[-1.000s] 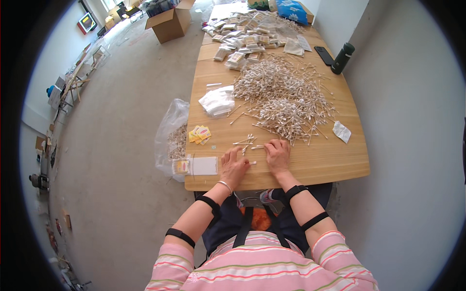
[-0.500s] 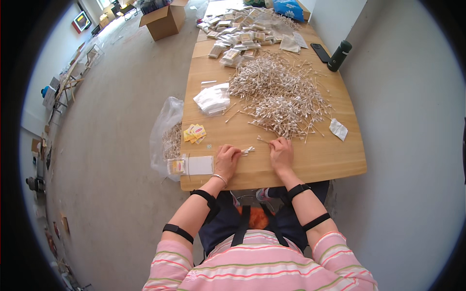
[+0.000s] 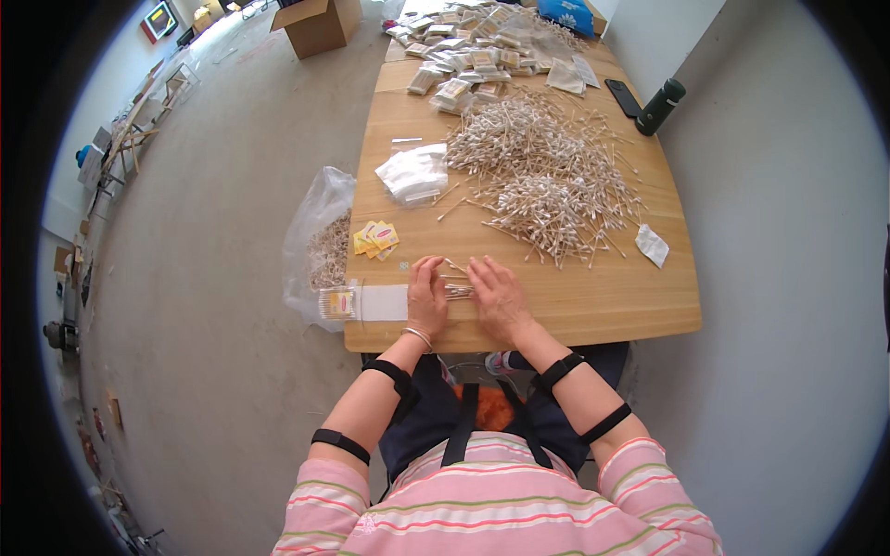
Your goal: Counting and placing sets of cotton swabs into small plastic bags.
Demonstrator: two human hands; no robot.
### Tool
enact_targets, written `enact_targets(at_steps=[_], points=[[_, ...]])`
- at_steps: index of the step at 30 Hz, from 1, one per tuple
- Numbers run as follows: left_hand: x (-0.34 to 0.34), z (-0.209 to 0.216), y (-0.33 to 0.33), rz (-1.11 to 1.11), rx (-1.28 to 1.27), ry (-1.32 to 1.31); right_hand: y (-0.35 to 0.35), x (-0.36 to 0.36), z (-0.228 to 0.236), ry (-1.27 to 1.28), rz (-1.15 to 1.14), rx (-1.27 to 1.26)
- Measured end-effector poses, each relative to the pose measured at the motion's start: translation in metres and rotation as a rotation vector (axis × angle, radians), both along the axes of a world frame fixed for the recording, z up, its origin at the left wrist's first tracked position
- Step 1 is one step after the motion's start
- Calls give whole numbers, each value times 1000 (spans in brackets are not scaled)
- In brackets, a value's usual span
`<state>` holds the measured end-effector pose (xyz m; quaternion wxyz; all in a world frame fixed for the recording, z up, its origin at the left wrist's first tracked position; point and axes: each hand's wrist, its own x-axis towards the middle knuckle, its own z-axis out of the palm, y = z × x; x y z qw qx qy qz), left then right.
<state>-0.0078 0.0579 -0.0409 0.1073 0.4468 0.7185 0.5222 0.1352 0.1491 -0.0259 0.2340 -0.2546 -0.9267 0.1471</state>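
Note:
Between my hands, near the table's front edge, lies a small bunch of cotton swabs (image 3: 458, 291). My left hand (image 3: 427, 295) closes around their left ends, fingers bent. At the other ends my right hand (image 3: 501, 298) holds the bunch, its fingers curved over the tips; the thumb is mostly hidden. Just left of my left hand is a flat white strip (image 3: 383, 303), and beside it a clear packet of swabs with a yellow card (image 3: 337, 303) at the table's left edge. A large heap of loose cotton swabs (image 3: 547, 176) spreads beyond my right hand.
Yellow cards (image 3: 375, 238) and clear plastic bags (image 3: 413, 174) lie along the left side. Filled swab packets (image 3: 473, 60) pile up at the far end. A dark bottle (image 3: 660, 107), a phone (image 3: 623, 97) and a crumpled white paper (image 3: 652, 246) are at right, near the wall.
My right hand has moved left from the heap's near edge to the bunch by my left hand, bringing a swab. The view has shifted slightly.

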Motion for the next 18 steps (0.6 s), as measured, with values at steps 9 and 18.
enact_targets(at_steps=[9,18], points=[[4,0,5,-35,49,78,24,10,-9,76,-11,-144],[2,-3,3,-148,-20,220,17,25,0,175,-34,-321]])
